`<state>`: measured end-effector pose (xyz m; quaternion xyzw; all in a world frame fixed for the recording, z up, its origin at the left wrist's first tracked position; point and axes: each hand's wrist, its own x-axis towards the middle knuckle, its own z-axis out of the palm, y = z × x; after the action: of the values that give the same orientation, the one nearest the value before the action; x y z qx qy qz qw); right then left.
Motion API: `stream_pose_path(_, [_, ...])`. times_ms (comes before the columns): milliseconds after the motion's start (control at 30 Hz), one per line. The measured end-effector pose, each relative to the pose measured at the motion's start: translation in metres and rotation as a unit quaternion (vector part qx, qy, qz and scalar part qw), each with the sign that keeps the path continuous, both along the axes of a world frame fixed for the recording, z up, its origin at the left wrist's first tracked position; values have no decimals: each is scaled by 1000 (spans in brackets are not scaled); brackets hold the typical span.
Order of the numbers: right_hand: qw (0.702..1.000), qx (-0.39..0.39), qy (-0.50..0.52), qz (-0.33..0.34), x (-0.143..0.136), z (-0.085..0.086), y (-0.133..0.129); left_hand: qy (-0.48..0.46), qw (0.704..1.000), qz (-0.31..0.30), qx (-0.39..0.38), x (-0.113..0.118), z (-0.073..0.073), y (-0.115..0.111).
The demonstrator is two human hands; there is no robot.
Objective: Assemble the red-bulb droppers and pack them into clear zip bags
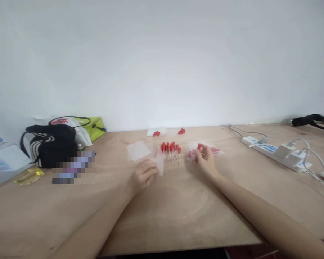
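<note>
My left hand (145, 175) is closed, its fingertips pinching a small clear plastic bag (160, 162). Just right of that bag lies a cluster of red-headed sticks (171, 146), heads toward the wall and pale stems toward me. A stack of flat clear bags (139, 150) is beyond my left hand. My right hand (205, 160) is closed with thumb and forefinger around a small red piece (199, 146), its lower part hidden by the fingers. Around that hand lie clear bags with red contents (217, 150), partly covered by it.
Near the wall are two small groups of red pieces (156, 133), one by clear bags. A white power strip (272, 151) with chargers and cables lies at right. A black bag (52, 145), a green bag (97, 127) and a yellow packet (29, 176) sit at left.
</note>
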<state>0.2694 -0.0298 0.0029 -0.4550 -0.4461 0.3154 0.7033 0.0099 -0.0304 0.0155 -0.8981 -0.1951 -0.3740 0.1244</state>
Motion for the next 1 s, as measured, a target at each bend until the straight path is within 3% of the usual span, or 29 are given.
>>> stream_pose_path(67, [1000,-6,4,10,4,0,-13,52,996,-59,-31,7,-3,-11])
stream_pose_path(133, [1000,-12,4,15,5,1,-21,73,991,-71,-89,11,-5,-17])
stream_pose_path(267, [1000,-10,8,11,4,-1,-22,77,965,-54,-246,7,-3,-14])
stream_pose_path(367, [1000,-15,9,13,2,-4,-20,66,943,-5,-326,1,-1,-6])
stream_pose_path(467, [999,-37,12,10,2,-4,-21,-8,940,79,-332,3,5,-8])
stream_pose_path(567, [998,-57,23,7,3,-4,-20,-41,926,155,-341,16,10,-29])
stream_pose_path(667, [997,-68,41,6,3,-6,-18,51,909,171,-377,34,7,-58])
stream_pose_path(767, [996,-75,56,13,4,-10,-15,147,898,178,-374,42,2,-65])
stream_pose_path(833, [995,-71,64,24,6,-12,-15,204,888,147,-386,40,5,-53])
stream_pose_path(933, [994,-73,70,35,8,-15,-15,297,863,-17,-409,33,17,-27])
stream_pose_path(1000, [994,-80,68,37,8,-17,-16,289,860,-50,-417,29,21,-17])
